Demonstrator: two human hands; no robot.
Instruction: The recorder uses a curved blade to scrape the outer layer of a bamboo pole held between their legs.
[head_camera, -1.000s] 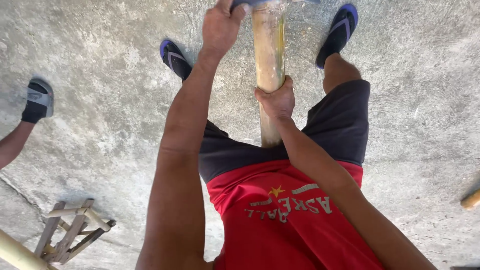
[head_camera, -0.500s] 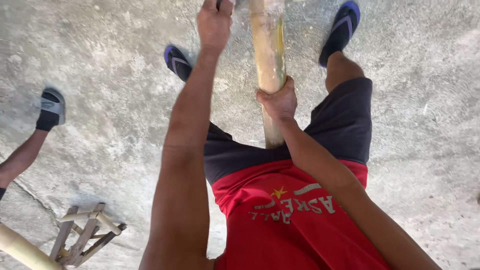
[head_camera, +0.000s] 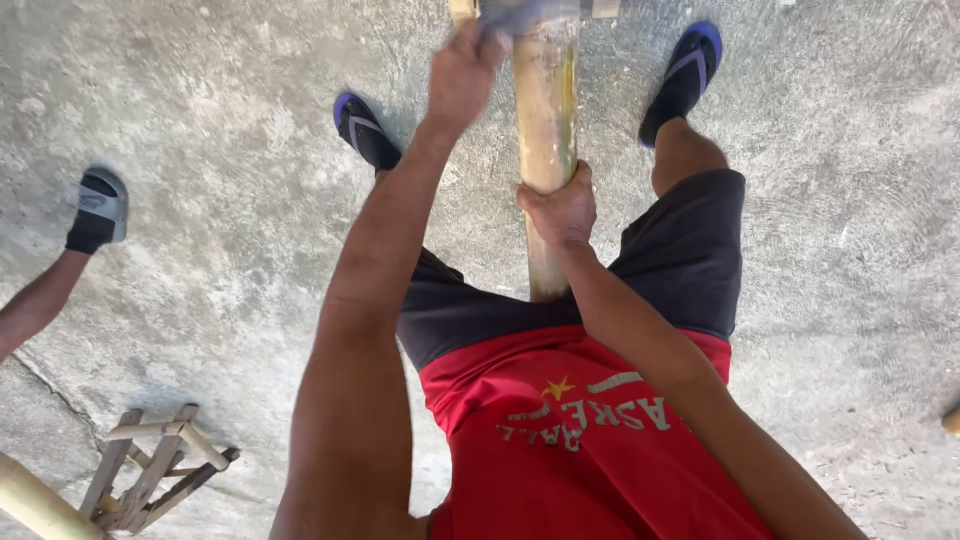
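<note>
Two hands work on one bamboo pole (head_camera: 545, 110) that stands upright between the person's legs. The right hand (head_camera: 560, 208) is wrapped tight around the pole partway up its length, fingers curled round it and thumb across the front. The left hand (head_camera: 462, 75) is raised at the pole's top, fist closed on the handle of a blurred grey tool (head_camera: 520, 14) that lies across the pole's end; what kind of tool it is cannot be told. The pole runs down past dark shorts (head_camera: 690, 255) and a red shirt (head_camera: 560, 460), its lower part hidden behind the shorts. Blue sandals (head_camera: 688, 75) stand on the concrete floor (head_camera: 220, 230) either side of the pole. Well apart, at the left edge, another person's foot in a grey sandal (head_camera: 98, 208) rests on the floor. Near the bottom left corner lie a small bamboo frame (head_camera: 150, 475) and the end of a second pole (head_camera: 35, 505).
</note>
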